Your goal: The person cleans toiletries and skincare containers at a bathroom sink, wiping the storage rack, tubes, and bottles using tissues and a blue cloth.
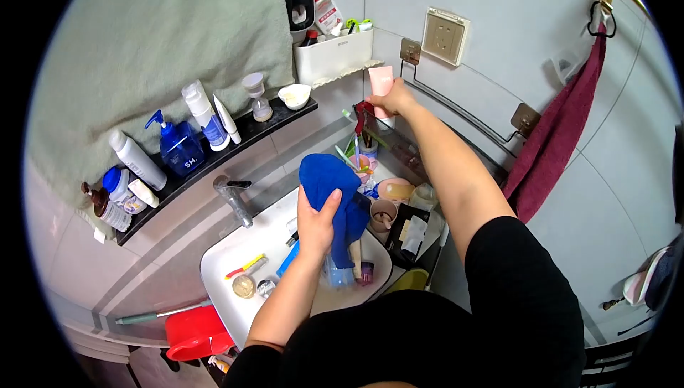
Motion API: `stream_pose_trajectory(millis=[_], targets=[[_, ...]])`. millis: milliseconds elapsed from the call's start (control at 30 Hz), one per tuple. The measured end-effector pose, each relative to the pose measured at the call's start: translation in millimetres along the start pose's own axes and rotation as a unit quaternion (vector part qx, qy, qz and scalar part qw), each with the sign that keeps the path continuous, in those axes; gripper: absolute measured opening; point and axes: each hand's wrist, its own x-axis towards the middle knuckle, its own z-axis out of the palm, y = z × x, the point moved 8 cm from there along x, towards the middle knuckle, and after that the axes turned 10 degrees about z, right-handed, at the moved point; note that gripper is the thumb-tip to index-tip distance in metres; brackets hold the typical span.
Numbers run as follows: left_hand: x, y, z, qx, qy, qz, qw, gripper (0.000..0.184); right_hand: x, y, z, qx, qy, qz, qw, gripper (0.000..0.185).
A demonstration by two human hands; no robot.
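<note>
My left hand (318,220) is closed round a bunched blue cloth (329,178), which hangs over the right side of the white sink (214,274). Farther back, in the corner, my right hand (400,99) grips a pink squeeze tube (382,80) with its cap end down. Just left of that hand is a dark red object (363,109) whose kind I cannot make out. Below it, toothbrushes (357,147) stand among cups. In the sink lie a yellow-and-red stick-like item (246,265), a round clear jar (244,287) and a purple-capped container (367,272).
A black shelf (214,167) carries several bottles, including a blue pump bottle (180,147), and a white bowl (294,96). The faucet (234,199) rises behind the sink. A wire rack (456,106) and a maroon towel (556,142) are at right; a red basin (198,332) is lower left.
</note>
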Motion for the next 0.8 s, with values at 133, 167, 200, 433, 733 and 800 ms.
stream_pose_trajectory(millis=[133, 167, 200, 433, 733, 800], targets=[[-5, 0, -8, 0.019, 0.021, -0.021, 0.999, 0.050, 18, 13, 16, 0.054, -0.039, 0.006, 0.998, 0.104], [-5, 0, -8, 0.021, 0.024, -0.023, 0.999, 0.050, 11, 11, 10, 0.048, -0.038, 0.002, 0.998, 0.102], [-6, 0, -8, 0.022, 0.026, -0.025, 0.999, 0.050, 7, 9, 7, 0.032, -0.059, 0.014, 0.998, 0.101], [-2, 6, -7, 0.056, 0.009, 0.001, 0.998, 0.051, -1, 1, -8, -0.069, -0.024, -0.013, 0.997, 0.097], [5, 43, -48, -0.004, -0.012, 0.008, 1.000, 0.045, -214, -34, -14, 0.241, -0.014, -0.270, 0.932, 0.026], [0, 51, -69, 0.003, 0.002, 0.005, 1.000, 0.046, -248, -1, 45, 0.110, -0.148, -0.254, 0.950, 0.018]])
